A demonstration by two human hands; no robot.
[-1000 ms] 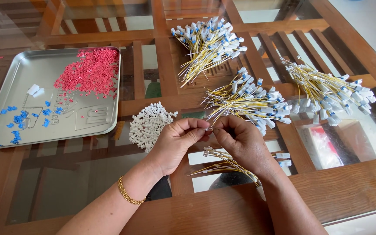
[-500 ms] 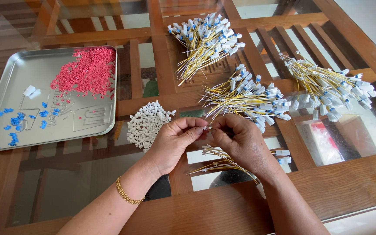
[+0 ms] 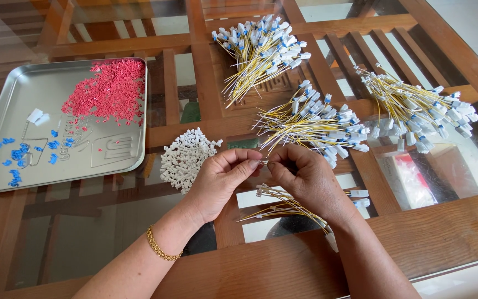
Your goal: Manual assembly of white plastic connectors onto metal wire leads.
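Note:
My left hand [image 3: 219, 182] and my right hand [image 3: 305, 180] meet fingertip to fingertip over the glass table [image 3: 111, 221]. Between them they pinch a small white connector and the end of a thin yellow wire [image 3: 263, 162]. Under my right hand lies a small bundle of yellow wires [image 3: 278, 207] with metal tips. A pile of white plastic connectors [image 3: 182, 159] sits just left of my left hand.
A metal tray [image 3: 106, 155] at left holds a heap of red pieces [image 3: 109, 91], scattered blue pieces [image 3: 20, 155] and two white pieces. Three bundles of yellow wires with white-blue connectors lie beyond my hands [image 3: 261, 50], [image 3: 316, 122], [image 3: 416, 108]. Wooden slats show under the glass.
My hands stay pinched together on the small part; only the fingers shift slightly. The view has drifted a little.

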